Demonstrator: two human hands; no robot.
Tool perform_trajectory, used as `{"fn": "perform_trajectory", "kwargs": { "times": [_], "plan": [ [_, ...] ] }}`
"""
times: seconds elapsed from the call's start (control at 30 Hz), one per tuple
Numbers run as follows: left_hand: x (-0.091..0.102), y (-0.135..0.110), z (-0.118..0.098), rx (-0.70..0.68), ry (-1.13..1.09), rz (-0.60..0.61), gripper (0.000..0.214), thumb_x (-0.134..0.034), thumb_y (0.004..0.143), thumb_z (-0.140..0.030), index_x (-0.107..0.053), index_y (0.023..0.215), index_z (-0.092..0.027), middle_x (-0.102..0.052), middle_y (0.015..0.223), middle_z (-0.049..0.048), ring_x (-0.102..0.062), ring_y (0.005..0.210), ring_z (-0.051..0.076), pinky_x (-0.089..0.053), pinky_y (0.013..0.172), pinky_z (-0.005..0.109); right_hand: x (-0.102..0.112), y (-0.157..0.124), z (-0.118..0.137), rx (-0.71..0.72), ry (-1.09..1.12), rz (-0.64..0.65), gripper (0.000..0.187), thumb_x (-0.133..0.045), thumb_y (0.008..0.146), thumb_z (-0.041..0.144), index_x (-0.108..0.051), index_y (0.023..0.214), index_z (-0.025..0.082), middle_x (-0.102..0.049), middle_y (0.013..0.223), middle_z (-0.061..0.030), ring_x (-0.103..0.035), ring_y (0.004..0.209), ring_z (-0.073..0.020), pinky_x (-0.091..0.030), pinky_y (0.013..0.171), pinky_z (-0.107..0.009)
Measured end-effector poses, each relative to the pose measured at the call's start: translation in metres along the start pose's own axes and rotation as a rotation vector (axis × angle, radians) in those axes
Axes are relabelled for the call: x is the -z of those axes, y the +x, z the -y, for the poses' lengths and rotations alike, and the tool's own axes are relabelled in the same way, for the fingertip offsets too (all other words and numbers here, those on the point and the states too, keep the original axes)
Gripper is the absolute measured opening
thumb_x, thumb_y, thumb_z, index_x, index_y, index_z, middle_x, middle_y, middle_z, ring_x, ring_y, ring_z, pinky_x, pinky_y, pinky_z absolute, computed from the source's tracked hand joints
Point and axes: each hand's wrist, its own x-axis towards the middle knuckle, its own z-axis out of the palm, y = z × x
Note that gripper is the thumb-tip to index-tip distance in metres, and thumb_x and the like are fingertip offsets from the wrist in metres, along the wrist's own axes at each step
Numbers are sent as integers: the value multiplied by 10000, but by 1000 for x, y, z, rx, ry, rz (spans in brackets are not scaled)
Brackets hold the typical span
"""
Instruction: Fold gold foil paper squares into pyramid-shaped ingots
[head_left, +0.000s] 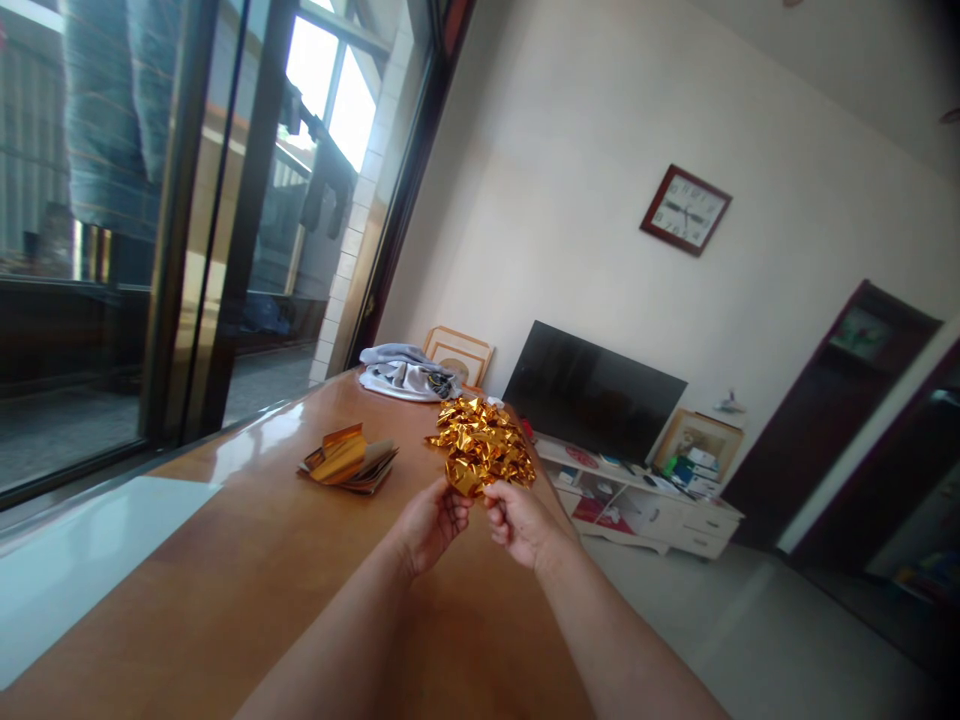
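Both of my hands are raised over the wooden table, close together at the near side of a heap of folded gold foil paper [495, 430]. My left hand [436, 525] is closed, its fingertips pinching the lower left of a gold foil paper piece [463, 478]. Its right edge is pinched between the thumb and fingers of my right hand [517, 520]. The piece overlaps the heap in view, so its full outline is hard to make out. To the left lies a loose stack of gold foil sheets [349, 460], some of them curled up.
The wooden table [315, 580] carries a white sheet [112, 560] at left and folded grey cloth [405, 372] at the far end. Beyond stand a television [592, 390] and a low white cabinet [652, 515]. Sliding glass doors [202, 220] run along the left.
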Motion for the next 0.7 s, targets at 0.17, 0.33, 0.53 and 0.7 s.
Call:
{"fn": "perform_trajectory", "kwargs": {
  "times": [0.17, 0.33, 0.53, 0.7],
  "plan": [
    [1, 1, 0, 26, -64, 20, 290, -576, 959, -397, -665, 892, -129, -657, 697, 32, -598, 577, 94, -500, 592, 207, 0, 1, -2, 2, 16, 7, 163, -577, 809, 252, -508, 676, 186, -437, 455, 75, -288, 361, -51, -195, 368, -166],
    [3, 3, 0, 23, -83, 13, 401, -526, 984, -487, -673, 920, -119, -653, 694, 37, -605, 584, 104, -492, 582, 211, -2, 1, -4, 11, 35, 13, 169, -574, 814, 254, -519, 672, 180, -441, 455, 71, -290, 363, -52, -197, 370, -173],
    [4, 2, 1, 15, -72, -14, 429, -503, 995, -502, -674, 915, -117, -679, 707, 48, -618, 593, 108, -500, 605, 218, 0, 5, -6, -9, 67, 18, 169, -577, 824, 247, -521, 678, 181, -456, 456, 68, -299, 353, -53, -197, 370, -175],
    [3, 0, 1, -8, -58, -48, 324, -538, 996, -408, -664, 916, -120, -709, 745, 75, -647, 620, 122, -519, 639, 228, 4, 9, -8, -77, 118, 46, 219, -553, 861, 268, -502, 664, 186, -436, 447, 74, -275, 335, -52, -184, 367, -181]
  ]
}}
